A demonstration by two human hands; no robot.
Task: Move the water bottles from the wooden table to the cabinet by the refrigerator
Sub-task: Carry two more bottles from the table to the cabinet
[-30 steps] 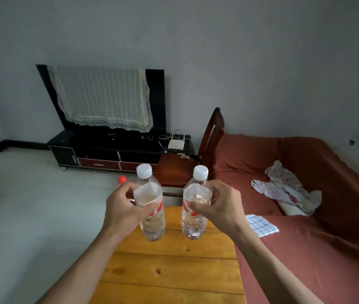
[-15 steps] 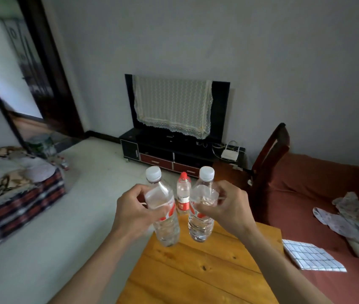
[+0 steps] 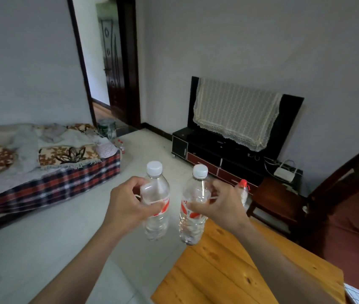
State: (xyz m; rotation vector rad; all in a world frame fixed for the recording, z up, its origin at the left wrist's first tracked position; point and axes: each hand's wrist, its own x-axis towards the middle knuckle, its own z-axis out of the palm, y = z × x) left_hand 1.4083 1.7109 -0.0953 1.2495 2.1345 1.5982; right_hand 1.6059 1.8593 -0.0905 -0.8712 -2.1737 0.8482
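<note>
Both hands raised, left, right, fingers seemingly curled

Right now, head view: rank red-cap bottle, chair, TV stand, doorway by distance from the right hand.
1. Red-cap bottle, just behind the right hand.
2. Chair, to its right.
3. TV stand, against the far wall.
4. Doorway, far left.

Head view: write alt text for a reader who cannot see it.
Two bare hands each hold a white-capped water bottle upright: left hand one bottle, right hand the other. A red-capped bottle stands beyond the wooden table.
</note>
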